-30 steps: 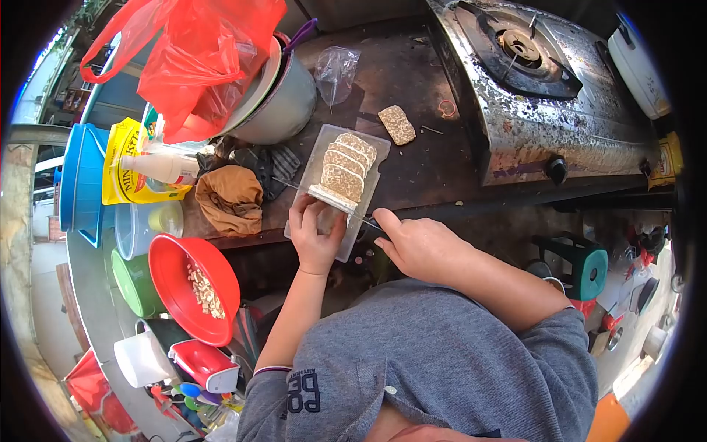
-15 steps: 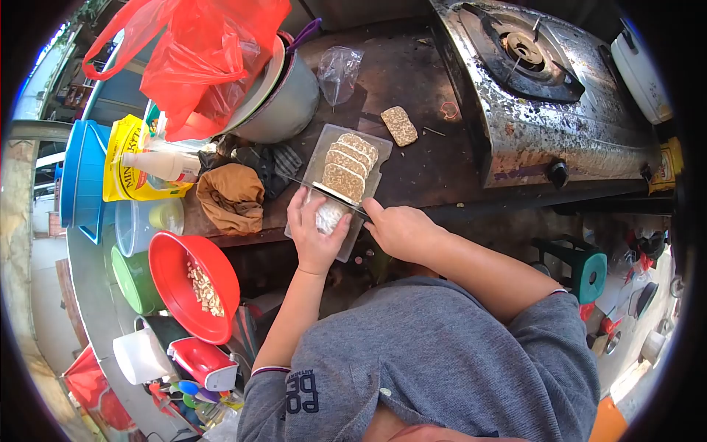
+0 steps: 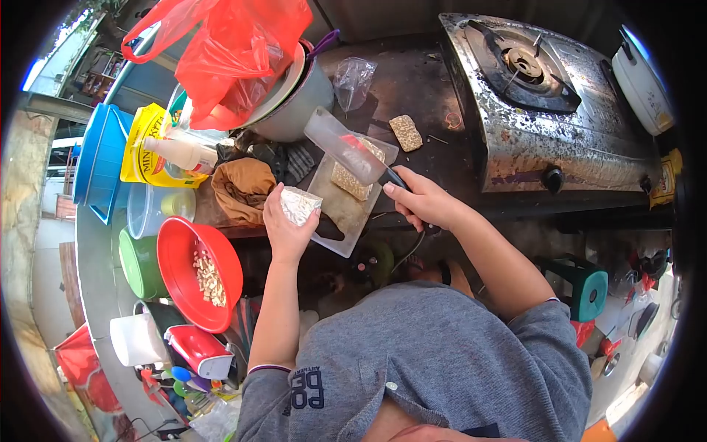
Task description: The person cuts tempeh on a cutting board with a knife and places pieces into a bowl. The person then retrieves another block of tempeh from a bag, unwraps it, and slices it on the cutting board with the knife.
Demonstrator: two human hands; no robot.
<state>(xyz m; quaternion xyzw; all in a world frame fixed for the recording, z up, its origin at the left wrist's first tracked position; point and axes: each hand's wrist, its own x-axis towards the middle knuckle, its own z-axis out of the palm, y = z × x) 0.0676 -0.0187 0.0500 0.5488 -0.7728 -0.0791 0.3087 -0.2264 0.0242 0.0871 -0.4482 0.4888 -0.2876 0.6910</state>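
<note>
A cut block of tempeh (image 3: 300,205) sits gripped in the left hand (image 3: 287,225), lifted off the cutting board (image 3: 346,214) toward the red bowl (image 3: 193,258) at left, while the right hand (image 3: 423,202) clasps a knife (image 3: 346,147) raised over the board's remaining slices (image 3: 350,181).

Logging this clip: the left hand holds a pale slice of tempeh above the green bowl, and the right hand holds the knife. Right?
Not quite. The head view shows the left hand holding the pale tempeh slice beside the red plastic bowl, not the green one. The right hand does hold the knife.
</note>
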